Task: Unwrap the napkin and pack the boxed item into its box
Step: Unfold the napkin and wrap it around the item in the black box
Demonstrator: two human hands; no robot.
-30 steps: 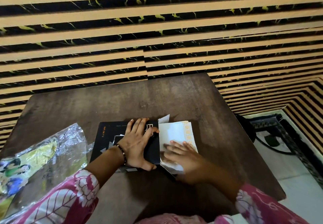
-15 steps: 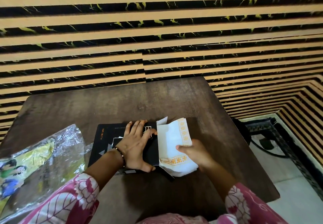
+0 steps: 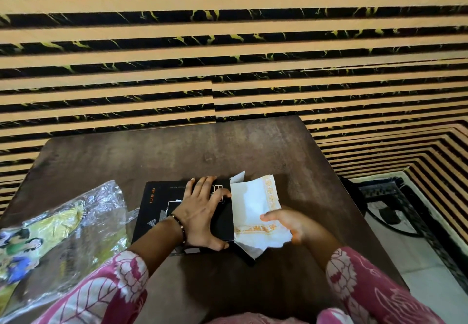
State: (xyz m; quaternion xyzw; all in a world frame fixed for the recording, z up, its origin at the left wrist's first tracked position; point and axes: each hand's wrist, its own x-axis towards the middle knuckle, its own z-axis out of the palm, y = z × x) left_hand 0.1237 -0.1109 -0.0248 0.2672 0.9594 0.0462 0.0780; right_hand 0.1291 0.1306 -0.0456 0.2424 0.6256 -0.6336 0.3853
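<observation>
White napkin (image 3: pixel 255 212) stands lengthwise away, beside flat box (image 3: pixel 152 212).

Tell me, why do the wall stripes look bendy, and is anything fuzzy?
Head view: the wide lens bends the wall stripes near the edges; the right hand is smeared by motion, the left hand on the box stays sharp; the wrapper shows glare.

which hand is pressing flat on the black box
The left hand, the one with the beaded bracelet, lies palm-down on the black box; the right hand grips the white napkin.
</observation>
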